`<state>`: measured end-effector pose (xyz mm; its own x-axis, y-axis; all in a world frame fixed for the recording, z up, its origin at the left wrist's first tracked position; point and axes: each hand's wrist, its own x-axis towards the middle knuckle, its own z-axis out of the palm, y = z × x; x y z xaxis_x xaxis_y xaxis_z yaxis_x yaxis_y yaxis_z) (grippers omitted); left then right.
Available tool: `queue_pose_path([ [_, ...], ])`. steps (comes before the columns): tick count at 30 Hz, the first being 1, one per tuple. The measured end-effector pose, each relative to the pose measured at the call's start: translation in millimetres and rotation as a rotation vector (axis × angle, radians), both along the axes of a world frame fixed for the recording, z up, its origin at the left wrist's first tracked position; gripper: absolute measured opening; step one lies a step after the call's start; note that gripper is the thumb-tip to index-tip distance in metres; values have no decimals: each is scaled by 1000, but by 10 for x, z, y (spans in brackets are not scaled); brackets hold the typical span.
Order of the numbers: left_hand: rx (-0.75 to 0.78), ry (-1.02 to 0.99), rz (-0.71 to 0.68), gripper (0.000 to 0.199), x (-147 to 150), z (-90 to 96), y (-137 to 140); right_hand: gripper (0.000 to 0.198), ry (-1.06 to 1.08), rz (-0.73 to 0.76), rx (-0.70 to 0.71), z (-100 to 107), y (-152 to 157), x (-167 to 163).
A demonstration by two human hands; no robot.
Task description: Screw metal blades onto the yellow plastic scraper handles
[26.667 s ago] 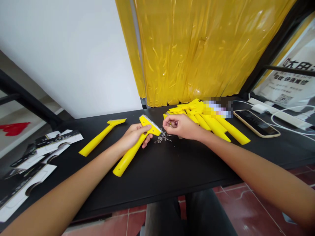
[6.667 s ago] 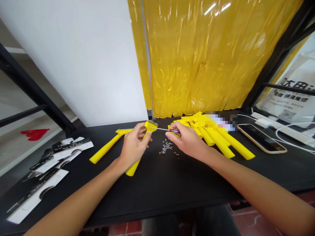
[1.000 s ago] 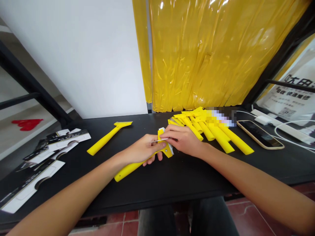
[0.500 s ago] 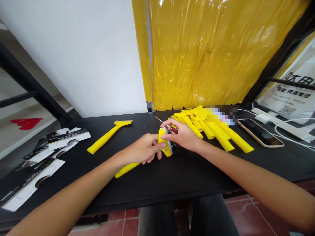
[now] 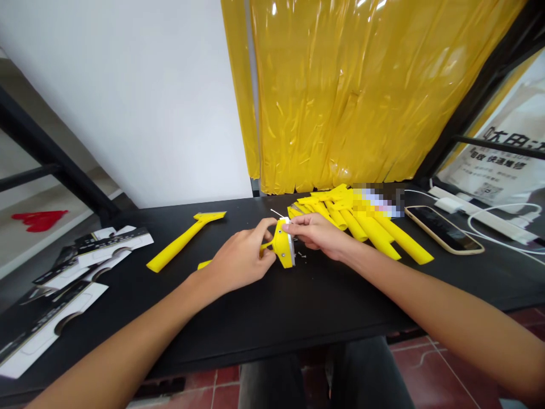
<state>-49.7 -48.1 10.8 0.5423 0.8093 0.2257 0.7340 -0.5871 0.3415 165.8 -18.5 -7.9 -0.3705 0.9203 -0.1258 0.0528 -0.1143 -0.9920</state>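
Observation:
Over the table's middle, a yellow scraper (image 5: 283,247) with a silvery metal edge is held between both hands. My left hand (image 5: 244,253) is closed round its handle close to the head; the handle's end pokes out behind the wrist. The thumb and fingers of my right hand (image 5: 317,232) pinch the head's upper right side. A thin screwdriver (image 5: 278,213) shaft sticks out past the right fingers, its grip hidden in that hand. Small screws (image 5: 303,255) lie on the table just right of the scraper head.
Several yellow scrapers (image 5: 366,227) lie piled at the back right, near a phone (image 5: 443,228) and a white power strip (image 5: 481,209) with cables. One scraper (image 5: 176,244) lies alone on the left. Printed card sleeves (image 5: 55,324) are heaped at the far left of the black table (image 5: 264,324).
My left hand has shifted its hold nearer the scraper's head, and the head has turned more face-on. My right fingers now pinch its edge, the screwdriver mostly hidden. The view has shifted slightly.

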Motion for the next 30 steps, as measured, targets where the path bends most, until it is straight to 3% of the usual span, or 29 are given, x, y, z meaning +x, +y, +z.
queue_pose_path([
  [4, 188, 194, -108, 77, -14, -43, -4, 38, 37, -12, -31, -6, 39, 47],
  [9, 302, 373, -145, 64, -55, -84, 64, 35, 72, 26, -34, -27, 58, 55],
  [12, 312, 326, -67, 55, -98, -45, 108, 36, 81, 4, 0, -26, 52, 37],
  [14, 281, 186, -24, 47, -130, 15, 132, 36, 12, -49, 72, -17, 62, 52],
  [17, 133, -88, 68, 35, -164, 123, 164, 40, -267, -163, 405, 4, 111, 137],
  [20, -131, -287, 175, 32, -176, 202, 194, 37, -584, -122, 724, 33, 170, 263],
  [25, -599, -596, 214, 28, -213, 243, 266, 19, -813, 127, 698, 34, 225, 402],
  [30, -854, -766, 231, 25, -255, 211, 360, 11, -853, 202, 652, -51, 257, 378],
])
